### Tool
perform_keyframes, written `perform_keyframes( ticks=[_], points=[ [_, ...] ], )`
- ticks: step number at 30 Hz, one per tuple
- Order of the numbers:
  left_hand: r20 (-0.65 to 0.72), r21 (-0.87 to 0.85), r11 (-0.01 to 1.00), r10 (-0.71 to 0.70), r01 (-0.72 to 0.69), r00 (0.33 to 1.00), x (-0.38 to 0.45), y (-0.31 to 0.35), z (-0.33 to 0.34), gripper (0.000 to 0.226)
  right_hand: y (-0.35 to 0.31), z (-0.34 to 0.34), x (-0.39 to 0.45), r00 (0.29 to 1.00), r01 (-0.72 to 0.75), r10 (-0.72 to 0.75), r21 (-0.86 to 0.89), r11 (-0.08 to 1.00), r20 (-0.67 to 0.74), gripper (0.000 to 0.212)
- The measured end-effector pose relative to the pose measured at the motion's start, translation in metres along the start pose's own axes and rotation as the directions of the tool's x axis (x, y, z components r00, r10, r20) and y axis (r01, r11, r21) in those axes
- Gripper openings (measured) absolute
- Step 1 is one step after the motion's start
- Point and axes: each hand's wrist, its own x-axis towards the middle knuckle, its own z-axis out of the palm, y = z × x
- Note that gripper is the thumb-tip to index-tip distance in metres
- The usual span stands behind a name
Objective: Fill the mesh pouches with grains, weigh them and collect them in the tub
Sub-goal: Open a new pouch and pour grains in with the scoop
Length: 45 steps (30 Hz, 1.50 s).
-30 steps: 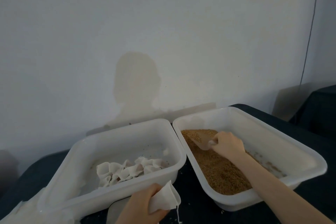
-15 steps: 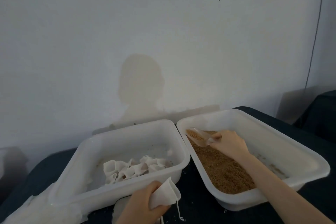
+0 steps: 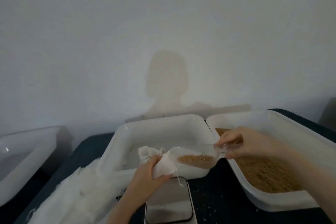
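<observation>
My left hand [image 3: 147, 172] grips a white mesh pouch [image 3: 163, 166] above the scale [image 3: 168, 203], its drawstring hanging down. My right hand [image 3: 241, 142] holds the handle of a clear plastic scoop [image 3: 196, 157] loaded with brown grains, its front end right beside the pouch's mouth. The right white tub [image 3: 283, 203] holds a bed of brown grains [image 3: 263, 174]. The middle white tub [image 3: 163, 123] holds several filled white pouches [image 3: 145, 152], partly hidden behind my left hand.
A heap of white empty pouches [image 3: 72, 192] lies at the front left on the dark table [image 3: 218, 196]. A third white tub [image 3: 21, 152] stands at the far left. Loose grains speckle the table near the scale. A white wall rises behind.
My right hand lifted the scoop out of the grain tub and carried it left to the pouch. The view swung left, bringing the scale and the third tub into sight.
</observation>
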Motion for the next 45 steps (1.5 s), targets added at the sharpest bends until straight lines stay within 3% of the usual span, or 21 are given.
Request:
perform_keyframes(
  ticks=[7,17,30,35,40,43,45],
  points=[
    [0.027,-0.021,1.000,0.009,-0.008,1.000,-0.007,-0.008,-0.010,0.031,-0.015,0.010,0.005,0.999,-0.031,0.028,-0.117,0.993,-0.024,0.032],
    [0.091,0.016,1.000,-0.006,0.004,0.996,-0.011,-0.010,-0.012,0.044,-0.023,0.020,0.012,0.999,-0.004,0.015,-0.225,0.974,0.047,0.033],
    [0.067,0.203,0.976,0.061,-0.073,0.996,-0.007,0.010,-0.004,0.067,-0.025,0.026,0.015,0.999,0.017,-0.006,-0.219,0.975,0.052,0.033],
    [0.008,0.392,0.916,0.091,-0.086,0.996,-0.007,0.012,0.003,0.064,-0.029,0.027,0.015,0.998,-0.013,0.030,-0.316,0.949,0.050,0.030],
    [-0.053,0.339,0.941,0.029,-0.009,0.998,-0.001,0.015,0.017,0.057,-0.043,0.032,0.022,0.997,0.035,-0.068,-0.622,0.782,-0.029,0.031],
    [-0.089,0.213,0.976,-0.025,0.044,0.996,0.003,0.015,0.026,0.053,-0.056,0.037,0.031,0.988,0.042,-0.147,-0.826,0.562,-0.050,0.038],
    [-0.131,0.139,0.988,-0.054,0.073,0.990,0.004,0.016,0.032,0.052,-0.069,0.043,0.035,0.961,0.080,-0.275,-0.916,0.394,-0.034,0.048]
  ],
)
